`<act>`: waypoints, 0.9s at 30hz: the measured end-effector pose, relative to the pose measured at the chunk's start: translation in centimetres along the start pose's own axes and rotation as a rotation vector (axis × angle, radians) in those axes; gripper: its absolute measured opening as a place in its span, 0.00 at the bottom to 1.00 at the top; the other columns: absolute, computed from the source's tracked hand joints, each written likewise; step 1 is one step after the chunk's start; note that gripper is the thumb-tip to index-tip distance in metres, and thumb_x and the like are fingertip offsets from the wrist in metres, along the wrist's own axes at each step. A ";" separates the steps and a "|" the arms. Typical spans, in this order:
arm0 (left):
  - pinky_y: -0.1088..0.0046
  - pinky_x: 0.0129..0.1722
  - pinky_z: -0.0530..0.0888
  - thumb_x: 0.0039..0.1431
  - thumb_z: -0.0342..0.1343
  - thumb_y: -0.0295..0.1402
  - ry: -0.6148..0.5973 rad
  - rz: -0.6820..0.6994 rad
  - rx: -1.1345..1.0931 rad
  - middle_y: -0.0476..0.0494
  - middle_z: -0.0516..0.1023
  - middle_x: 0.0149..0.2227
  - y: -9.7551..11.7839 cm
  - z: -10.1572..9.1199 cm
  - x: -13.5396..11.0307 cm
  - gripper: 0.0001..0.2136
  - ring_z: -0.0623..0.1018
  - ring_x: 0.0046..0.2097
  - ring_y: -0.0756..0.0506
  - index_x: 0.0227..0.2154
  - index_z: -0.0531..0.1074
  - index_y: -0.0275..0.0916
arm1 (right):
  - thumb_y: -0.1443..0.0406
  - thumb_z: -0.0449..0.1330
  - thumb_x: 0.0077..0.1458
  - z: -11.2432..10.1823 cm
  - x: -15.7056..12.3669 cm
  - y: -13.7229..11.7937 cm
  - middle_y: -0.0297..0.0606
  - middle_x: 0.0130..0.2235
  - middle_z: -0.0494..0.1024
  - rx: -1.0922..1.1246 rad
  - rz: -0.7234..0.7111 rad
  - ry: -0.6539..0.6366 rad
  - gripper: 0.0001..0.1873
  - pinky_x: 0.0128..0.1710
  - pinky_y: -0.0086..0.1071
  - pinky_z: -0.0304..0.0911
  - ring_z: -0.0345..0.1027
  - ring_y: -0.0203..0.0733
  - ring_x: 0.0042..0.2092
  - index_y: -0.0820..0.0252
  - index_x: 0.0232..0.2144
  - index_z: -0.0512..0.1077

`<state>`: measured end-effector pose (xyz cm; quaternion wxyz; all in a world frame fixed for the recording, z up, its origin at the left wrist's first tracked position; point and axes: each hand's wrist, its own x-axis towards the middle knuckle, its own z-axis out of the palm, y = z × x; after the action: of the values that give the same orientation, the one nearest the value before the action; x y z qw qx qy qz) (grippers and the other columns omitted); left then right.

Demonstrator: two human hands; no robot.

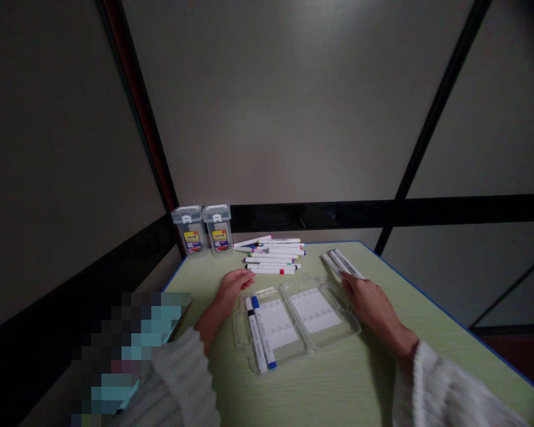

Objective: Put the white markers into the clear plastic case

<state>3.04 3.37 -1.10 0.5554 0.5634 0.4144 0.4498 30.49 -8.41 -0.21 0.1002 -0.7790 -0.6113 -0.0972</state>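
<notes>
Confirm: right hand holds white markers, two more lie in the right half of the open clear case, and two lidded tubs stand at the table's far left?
One error: the head view shows the two more markers in the left half of the open clear case. Right hand holding white markers, and two lidded tubs at the table's far left, stand.

PLACE: you work in a panelled desk corner, home or office unclear | WALLS: grey panels (267, 118) with black strips (311, 216) ahead of you and at your sides | SURFACE: your pale-green, blue-edged counter (338, 379) | STATIONERY: marker pens (273, 260), two lidded clear plastic marker boxes (218, 228) before you
</notes>
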 end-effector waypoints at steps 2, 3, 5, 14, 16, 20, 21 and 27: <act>0.76 0.26 0.60 0.36 0.58 0.36 -0.007 0.003 0.007 0.48 0.71 0.20 0.1 0.0 -0.1 0.10 0.66 0.24 0.53 0.20 0.71 0.33 | 0.67 0.44 0.57 0.0 -0.1 -0.1 0.45 0.30 0.77 -0.003 0.007 -0.017 0.16 0.27 0.31 0.58 0.72 0.45 0.31 0.62 0.43 0.67; 0.76 0.26 0.60 0.36 0.58 0.36 -0.009 0.003 0.009 0.48 0.71 0.20 0.1 0.0 -0.1 0.10 0.66 0.24 0.53 0.20 0.71 0.33 | 0.67 0.44 0.56 0.0 -0.1 -0.1 0.45 0.30 0.77 -0.005 0.012 -0.025 0.16 0.26 0.31 0.58 0.72 0.46 0.31 0.62 0.43 0.67; 0.76 0.26 0.60 0.36 0.59 0.36 -0.006 0.002 0.013 0.48 0.71 0.20 0.1 0.0 -0.1 0.10 0.66 0.24 0.53 0.20 0.71 0.33 | 0.67 0.45 0.56 0.0 -0.2 -0.1 0.46 0.30 0.77 -0.010 0.022 -0.039 0.16 0.26 0.31 0.58 0.72 0.46 0.31 0.62 0.45 0.66; 0.76 0.26 0.60 0.36 0.59 0.37 0.008 -0.002 -0.001 0.47 0.71 0.20 -0.1 0.1 0.1 0.11 0.66 0.24 0.53 0.20 0.71 0.33 | 0.65 0.45 0.57 0.4 -0.2 0.2 0.46 0.31 0.76 -0.020 0.047 -0.082 0.16 0.25 0.31 0.58 0.72 0.46 0.31 0.62 0.44 0.66; 0.76 0.26 0.60 0.35 0.59 0.37 0.010 -0.004 0.002 0.47 0.71 0.20 -0.1 0.1 0.1 0.11 0.66 0.24 0.53 0.20 0.71 0.33 | 0.64 0.45 0.57 0.5 -0.1 0.2 0.46 0.31 0.76 -0.023 0.051 -0.087 0.16 0.25 0.31 0.58 0.72 0.46 0.31 0.63 0.44 0.67; 0.76 0.26 0.61 0.35 0.59 0.38 0.014 -0.009 0.005 0.47 0.71 0.20 0.0 0.1 0.0 0.12 0.67 0.24 0.53 0.20 0.71 0.33 | 0.64 0.45 0.58 0.6 -0.1 0.2 0.46 0.31 0.76 -0.025 0.055 -0.092 0.16 0.26 0.31 0.59 0.72 0.46 0.33 0.63 0.45 0.66; 0.76 0.26 0.61 0.35 0.59 0.38 0.013 -0.004 0.009 0.47 0.71 0.20 0.1 0.1 -0.1 0.12 0.66 0.24 0.53 0.20 0.71 0.33 | 0.64 0.45 0.58 0.6 -0.1 0.1 0.47 0.32 0.76 -0.026 0.057 -0.094 0.16 0.26 0.31 0.59 0.72 0.47 0.33 0.63 0.45 0.66; 0.76 0.26 0.60 0.36 0.59 0.37 0.005 0.005 0.020 0.48 0.70 0.20 0.2 0.1 -0.1 0.11 0.66 0.24 0.53 0.19 0.71 0.33 | 0.65 0.45 0.57 0.5 -0.1 0.1 0.47 0.32 0.76 -0.026 0.069 -0.098 0.16 0.26 0.32 0.59 0.72 0.48 0.33 0.63 0.45 0.65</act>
<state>3.12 3.19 -0.88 0.5476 0.5690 0.4186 0.4485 30.59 -8.42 -0.70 0.0636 -0.8046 -0.5870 -0.0635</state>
